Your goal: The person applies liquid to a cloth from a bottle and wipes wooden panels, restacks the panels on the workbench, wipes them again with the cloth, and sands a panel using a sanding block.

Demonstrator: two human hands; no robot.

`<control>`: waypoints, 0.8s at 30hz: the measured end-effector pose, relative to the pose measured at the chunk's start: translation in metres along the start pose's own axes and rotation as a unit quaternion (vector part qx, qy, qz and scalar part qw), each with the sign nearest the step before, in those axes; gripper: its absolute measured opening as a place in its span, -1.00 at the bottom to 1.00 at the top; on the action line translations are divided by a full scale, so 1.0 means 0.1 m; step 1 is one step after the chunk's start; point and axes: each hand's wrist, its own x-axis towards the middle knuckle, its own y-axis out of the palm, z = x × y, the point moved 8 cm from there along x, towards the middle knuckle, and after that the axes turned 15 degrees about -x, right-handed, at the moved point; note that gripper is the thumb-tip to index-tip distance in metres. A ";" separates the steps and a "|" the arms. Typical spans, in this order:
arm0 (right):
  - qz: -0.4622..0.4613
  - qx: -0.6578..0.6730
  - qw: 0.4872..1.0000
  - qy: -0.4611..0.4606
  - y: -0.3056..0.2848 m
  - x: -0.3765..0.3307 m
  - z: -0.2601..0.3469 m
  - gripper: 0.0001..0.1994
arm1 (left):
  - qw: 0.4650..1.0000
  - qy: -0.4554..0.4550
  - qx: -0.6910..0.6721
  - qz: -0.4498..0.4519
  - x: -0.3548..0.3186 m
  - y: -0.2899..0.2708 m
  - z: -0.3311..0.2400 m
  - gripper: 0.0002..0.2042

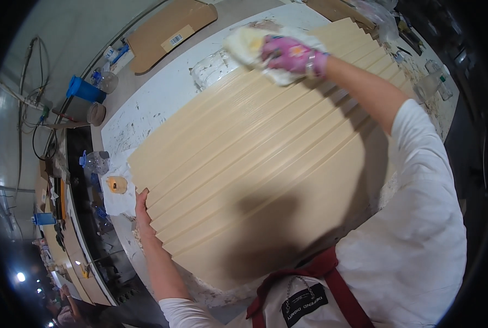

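Note:
Several long pale wooden slats [255,153] lie side by side, stepped, on a white worktable [145,109]. My right hand [293,54], in a pink glove, presses a white and yellowish cloth [249,44] onto the far ends of the slats. My left hand [141,210] is bare and rests against the near left ends of the slats, fingers on their edge. It holds nothing.
A clear plastic bag [214,65] lies on the table by the cloth. A small open tin on a white rag [117,185] sits left of the slats, with a plastic bottle [96,161] beside it. Cardboard [167,33], a blue cup [85,90] and cables lie further left.

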 end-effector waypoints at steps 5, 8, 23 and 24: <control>0.054 -0.041 0.997 -0.023 0.59 0.56 0.84 -0.84 | 0.998 -0.043 -0.041 -0.003 0.05 -0.19 0.10 -0.64; 0.110 -0.005 0.990 0.091 0.34 0.35 0.14 -0.79 | 0.998 -0.037 -0.039 0.024 0.07 -0.03 0.12 -0.59; 0.060 -0.015 0.987 -0.149 2.13 1.57 3.20 -0.77 | 0.996 0.029 -0.007 0.083 -0.12 0.27 -0.08 -0.33; 0.042 -0.016 0.983 -0.176 2.14 1.56 3.21 -0.78 | 0.996 0.023 -0.004 0.081 -0.14 0.24 -0.07 -0.31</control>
